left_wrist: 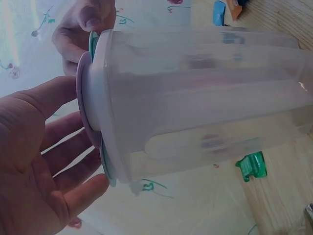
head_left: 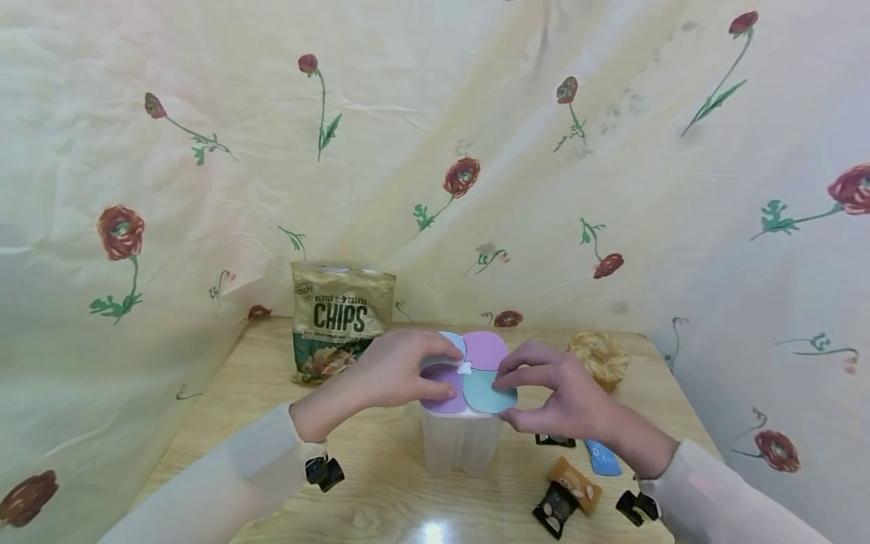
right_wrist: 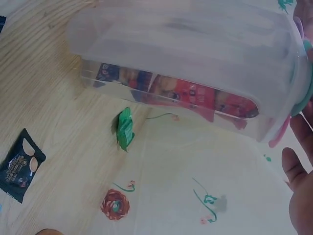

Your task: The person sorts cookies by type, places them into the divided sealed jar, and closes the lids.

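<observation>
At the centre of the head view a clear plastic container [head_left: 461,442] stands upright on the wooden table [head_left: 381,491], already capped by a lid with four petal-shaped flaps [head_left: 476,370] in purple, pink and teal. The left hand [head_left: 394,370] rests on the lid from the left, its fingers straight and relaxed across the purple flap. The right hand [head_left: 564,393] pinches the edge of the teal flap between thumb and fingers. All flaps seem to lie flat, so the lid looks seated. Whether anything is inside cannot be told. Small snack packets [head_left: 567,495] still lie lower right, and a chips bag [head_left: 340,321] stands behind, left of centre
</observation>
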{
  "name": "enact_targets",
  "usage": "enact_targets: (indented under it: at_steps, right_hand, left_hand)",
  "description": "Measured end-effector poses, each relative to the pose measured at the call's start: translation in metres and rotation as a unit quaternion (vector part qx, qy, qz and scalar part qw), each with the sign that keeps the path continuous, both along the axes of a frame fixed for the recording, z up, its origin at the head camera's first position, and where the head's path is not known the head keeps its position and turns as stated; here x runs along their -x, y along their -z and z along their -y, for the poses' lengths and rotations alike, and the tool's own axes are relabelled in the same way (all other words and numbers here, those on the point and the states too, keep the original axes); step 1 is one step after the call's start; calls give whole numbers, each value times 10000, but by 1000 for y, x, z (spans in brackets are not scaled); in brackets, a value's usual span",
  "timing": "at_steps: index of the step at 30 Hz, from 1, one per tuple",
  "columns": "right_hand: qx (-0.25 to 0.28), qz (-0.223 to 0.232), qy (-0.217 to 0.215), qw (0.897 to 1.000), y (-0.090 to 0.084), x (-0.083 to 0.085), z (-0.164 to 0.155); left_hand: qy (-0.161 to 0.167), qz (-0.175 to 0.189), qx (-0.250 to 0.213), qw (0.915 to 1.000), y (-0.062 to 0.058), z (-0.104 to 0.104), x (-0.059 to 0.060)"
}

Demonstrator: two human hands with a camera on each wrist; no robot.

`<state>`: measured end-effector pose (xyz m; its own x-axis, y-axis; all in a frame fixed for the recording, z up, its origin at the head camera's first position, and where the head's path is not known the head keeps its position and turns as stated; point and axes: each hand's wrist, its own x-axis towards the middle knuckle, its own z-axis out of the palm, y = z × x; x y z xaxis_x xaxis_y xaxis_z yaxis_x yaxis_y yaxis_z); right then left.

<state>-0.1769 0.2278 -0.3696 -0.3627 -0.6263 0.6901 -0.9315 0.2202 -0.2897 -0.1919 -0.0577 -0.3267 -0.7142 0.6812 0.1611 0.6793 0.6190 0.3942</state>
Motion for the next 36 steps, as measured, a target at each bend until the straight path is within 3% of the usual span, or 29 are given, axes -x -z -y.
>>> enact_targets:
  at_steps: [6, 13, 17, 25, 32, 36]
  right_hand:
    - [64, -27, 98, 9999, -1, 3, -1]
    - [39, 674, 93, 9977, -14, 3, -2]
    - [65, 1082, 261, 9938, -20, 2, -2]
    - [-299, 1149, 336, 9924, -35, 6, -1]
    - [-364, 1324, 469, 9894, -44, 14, 1]
    - [-380, 1678, 716, 9825, -48, 17, 3]
  left_hand:
    - [-88, 148, -10, 9999, -1, -1, -2]
    - [4, 119, 22, 9999, -5, -4, -5]
    - [-33, 321, -319, 9990, -8, -5, -6]
    - [-51, 1130, -1444, 9830, -12, -7, -6]
    - [0, 1576, -1813, 9707, -14, -10, -4]
    - [-64, 1673, -1914, 9671, -15, -13, -5]
